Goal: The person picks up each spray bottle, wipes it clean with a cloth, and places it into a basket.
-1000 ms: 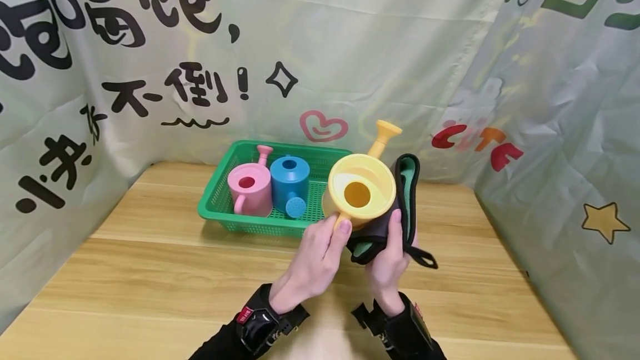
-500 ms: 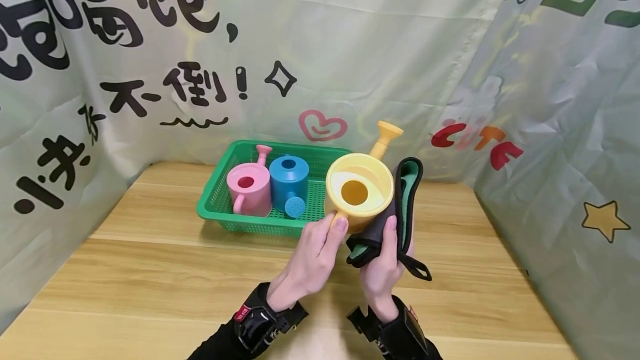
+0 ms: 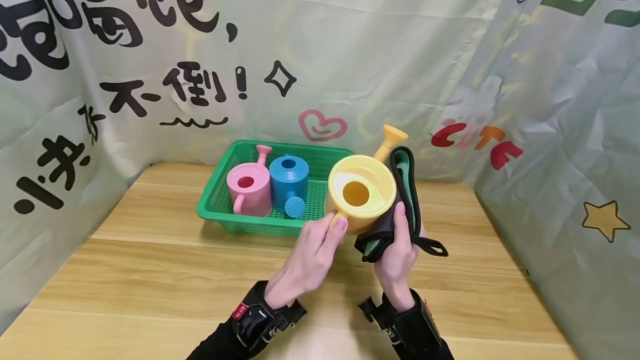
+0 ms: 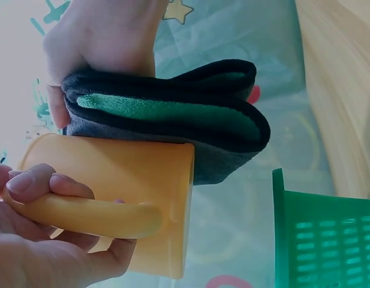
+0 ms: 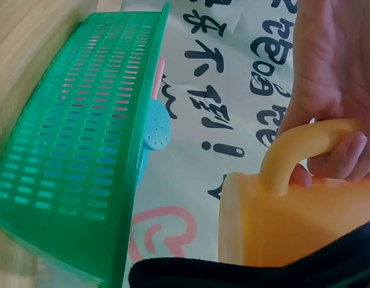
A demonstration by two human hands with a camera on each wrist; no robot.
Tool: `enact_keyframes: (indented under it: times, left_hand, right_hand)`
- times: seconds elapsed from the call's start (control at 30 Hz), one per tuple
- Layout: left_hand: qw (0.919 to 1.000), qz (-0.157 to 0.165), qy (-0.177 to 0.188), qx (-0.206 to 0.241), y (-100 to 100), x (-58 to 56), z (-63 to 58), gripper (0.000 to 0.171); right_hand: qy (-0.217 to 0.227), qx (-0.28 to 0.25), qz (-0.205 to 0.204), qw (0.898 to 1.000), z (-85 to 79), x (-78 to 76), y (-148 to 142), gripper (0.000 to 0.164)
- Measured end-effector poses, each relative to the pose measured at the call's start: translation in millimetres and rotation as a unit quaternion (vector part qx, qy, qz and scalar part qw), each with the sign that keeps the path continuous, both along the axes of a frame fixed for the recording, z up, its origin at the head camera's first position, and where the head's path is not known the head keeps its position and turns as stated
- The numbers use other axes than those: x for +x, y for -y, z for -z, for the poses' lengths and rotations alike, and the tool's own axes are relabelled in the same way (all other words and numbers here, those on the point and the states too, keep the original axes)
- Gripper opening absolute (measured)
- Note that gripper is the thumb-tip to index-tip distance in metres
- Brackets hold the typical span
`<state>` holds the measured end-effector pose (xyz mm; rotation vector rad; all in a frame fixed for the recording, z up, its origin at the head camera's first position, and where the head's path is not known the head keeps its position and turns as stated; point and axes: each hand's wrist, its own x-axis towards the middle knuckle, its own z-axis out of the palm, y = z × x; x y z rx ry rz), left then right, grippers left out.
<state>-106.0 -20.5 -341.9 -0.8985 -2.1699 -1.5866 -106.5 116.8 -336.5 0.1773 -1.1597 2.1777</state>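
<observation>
A yellow watering can [image 3: 367,213] is held above the table by its handle [image 4: 107,217], which the fingers of my left hand [image 3: 310,254] curl round. Its spout points away to the upper right. My right hand [image 3: 397,260] grips a folded cloth [image 3: 382,232], grey outside and green inside with black edging and a hanging loop. In the left wrist view the cloth [image 4: 173,117] lies against the side of the can. At the bottom of the right wrist view, the cloth's black edge [image 5: 232,274] covers part of the can [image 5: 292,222].
Behind and left of my hands stands a green perforated basket [image 3: 265,229] on the wooden table [image 3: 175,288]. Inside it are a pink watering can [image 3: 255,196] and a blue watering can [image 3: 287,179]. A printed fabric backdrop [image 3: 350,43] encloses the table's back and sides.
My right hand and the cloth dip slightly left, then move up and right along the can's side. The can tilts a little, its spout shifting right and down. My left hand keeps its grip.
</observation>
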Motion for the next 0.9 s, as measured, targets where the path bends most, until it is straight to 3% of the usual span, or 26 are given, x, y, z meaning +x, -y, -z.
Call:
enact_keyframes:
  times: [0.23,0.53,0.9]
  left_hand:
    - [0.9997,-0.011,0.001,0.021,0.5,-0.2,-2.1,0.031]
    - [0.9983,-0.022,0.011,0.052,0.7,-1.8,-2.5,0.033]
    - [0.9949,-0.029,0.003,0.097,4.6,-10.5,-2.6,0.033]
  right_hand:
    - [-0.037,0.055,0.006,0.998,4.2,4.6,7.8,0.041]
    - [-0.036,0.109,0.003,0.993,8.5,12.4,19.5,0.046]
    - [-0.033,0.134,-0.027,0.990,11.1,14.2,23.5,0.045]
